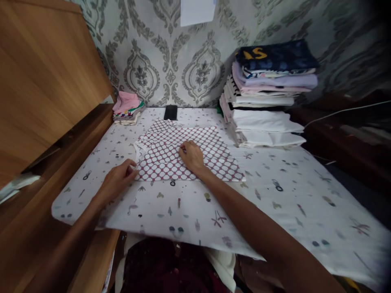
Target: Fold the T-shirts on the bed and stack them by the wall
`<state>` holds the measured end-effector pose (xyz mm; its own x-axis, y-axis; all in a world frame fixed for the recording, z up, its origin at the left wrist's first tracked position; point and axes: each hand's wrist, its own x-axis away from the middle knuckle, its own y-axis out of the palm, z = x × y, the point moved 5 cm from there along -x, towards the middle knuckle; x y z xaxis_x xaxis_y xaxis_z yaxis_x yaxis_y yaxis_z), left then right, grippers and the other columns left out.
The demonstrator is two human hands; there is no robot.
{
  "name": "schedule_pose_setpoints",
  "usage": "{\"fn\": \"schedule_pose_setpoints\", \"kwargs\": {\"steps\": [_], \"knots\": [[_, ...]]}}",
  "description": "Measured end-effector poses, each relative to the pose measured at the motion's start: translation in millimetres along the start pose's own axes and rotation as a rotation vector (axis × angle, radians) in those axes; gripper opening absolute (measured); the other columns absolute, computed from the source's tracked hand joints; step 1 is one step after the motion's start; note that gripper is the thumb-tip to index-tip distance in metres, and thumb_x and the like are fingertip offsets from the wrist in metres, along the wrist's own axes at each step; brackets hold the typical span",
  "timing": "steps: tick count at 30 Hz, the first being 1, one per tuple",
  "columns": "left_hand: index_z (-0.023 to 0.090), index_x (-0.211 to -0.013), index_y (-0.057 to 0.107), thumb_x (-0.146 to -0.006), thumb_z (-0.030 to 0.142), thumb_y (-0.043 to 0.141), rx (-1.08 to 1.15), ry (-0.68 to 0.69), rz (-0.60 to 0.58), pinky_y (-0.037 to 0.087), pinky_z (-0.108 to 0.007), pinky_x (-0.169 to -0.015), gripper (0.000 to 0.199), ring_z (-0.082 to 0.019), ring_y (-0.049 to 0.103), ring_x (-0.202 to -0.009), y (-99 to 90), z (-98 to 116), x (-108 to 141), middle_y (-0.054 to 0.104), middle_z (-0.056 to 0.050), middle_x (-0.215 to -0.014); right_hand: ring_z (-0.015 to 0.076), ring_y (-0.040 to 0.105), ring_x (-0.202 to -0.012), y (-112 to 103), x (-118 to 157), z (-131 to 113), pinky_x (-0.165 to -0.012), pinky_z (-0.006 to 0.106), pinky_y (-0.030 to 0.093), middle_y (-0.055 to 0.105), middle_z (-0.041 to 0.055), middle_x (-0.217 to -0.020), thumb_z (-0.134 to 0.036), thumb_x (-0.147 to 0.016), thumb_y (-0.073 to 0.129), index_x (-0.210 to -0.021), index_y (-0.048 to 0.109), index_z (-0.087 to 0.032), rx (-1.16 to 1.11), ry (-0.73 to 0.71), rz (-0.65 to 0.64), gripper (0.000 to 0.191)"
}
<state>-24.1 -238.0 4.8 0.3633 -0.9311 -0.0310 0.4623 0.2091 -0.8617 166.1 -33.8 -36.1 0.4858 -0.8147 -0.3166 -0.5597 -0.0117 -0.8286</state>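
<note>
A white shirt point(214, 156) with a dark and red lattice print lies spread on the cloth-covered table, its straight near edge towards me. What looks like its neckline is at the left end, and a sleeve-like part sticks out at the far left. My left hand point(120, 177) is at the near left corner, thumb and fingers closed on the shirt's edge. On the middle of the shirt rests my right hand point(192, 156), its fingers curled in and pinching the fabric; the fingertips are partly hidden.
A tall stack of folded clothes point(265, 101) stands at the back right. Smaller folded clothes point(126, 108) sit at the back left. Behind the shirt lies a flat black object point(170, 112). Wooden furniture point(51, 81) borders the left, and a patterned wall point(171, 53) closes the back.
</note>
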Motion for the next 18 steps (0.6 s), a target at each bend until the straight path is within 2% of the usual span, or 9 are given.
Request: {"fn": "schedule_pose_setpoints", "kwargs": {"steps": [4,7,9,14,18], "knots": [[0.026,-0.107,0.058,-0.086,0.050,0.046,-0.076,-0.047,0.039,0.039,-0.027,-0.061,0.033,-0.018,0.058,-0.065,7.5,-1,13,0.063,0.004,-0.073,0.0213,0.061,-0.093,-5,-2,-1,-0.080,0.031,0.046,0.066,0.0110,-0.103,-0.020,-0.090,0.052,-0.095,0.066,-0.016,-0.068,0.041,-0.025,0.016],[0.028,-0.107,0.057,-0.086,0.052,0.046,-0.103,-0.031,0.023,0.041,-0.028,-0.059,0.034,-0.020,0.059,-0.063,9.0,-7,11,0.063,0.003,-0.070,0.0178,0.062,-0.089,-11,-3,7,-0.081,0.029,0.047,0.068,0.0069,-0.096,-0.016,-0.089,0.053,-0.098,0.066,-0.016,-0.204,0.053,-0.125,0.015],[0.030,-0.107,0.057,-0.085,0.055,0.046,-0.102,-0.019,0.006,0.043,-0.030,-0.059,0.035,-0.022,0.061,-0.064,9.6,-13,7,0.065,0.002,-0.071,0.0173,0.062,-0.089,-20,2,18,-0.081,0.029,0.048,0.068,0.0062,-0.096,-0.015,-0.089,0.053,-0.102,0.065,-0.016,-0.234,0.024,-0.137,0.018],[0.031,-0.103,0.060,-0.080,0.059,0.043,-0.083,-0.021,0.005,0.047,-0.034,-0.057,0.040,-0.026,0.063,-0.062,10.2,-19,1,0.066,0.000,-0.070,0.0249,0.053,-0.117,-58,40,64,-0.104,0.041,0.043,0.061,0.0145,-0.122,-0.019,-0.093,0.049,-0.115,0.063,-0.015,0.002,-0.158,-0.001,0.026],[0.030,-0.102,0.061,-0.084,0.055,0.041,-0.146,-0.016,0.008,0.047,-0.034,-0.057,0.037,-0.027,0.066,-0.065,11.3,-12,2,0.067,0.000,-0.070,0.0287,0.048,-0.127,-81,64,116,-0.109,0.045,0.039,0.055,0.0185,-0.135,-0.020,-0.096,0.042,-0.128,0.058,-0.014,0.159,-0.064,0.002,0.036]]}}
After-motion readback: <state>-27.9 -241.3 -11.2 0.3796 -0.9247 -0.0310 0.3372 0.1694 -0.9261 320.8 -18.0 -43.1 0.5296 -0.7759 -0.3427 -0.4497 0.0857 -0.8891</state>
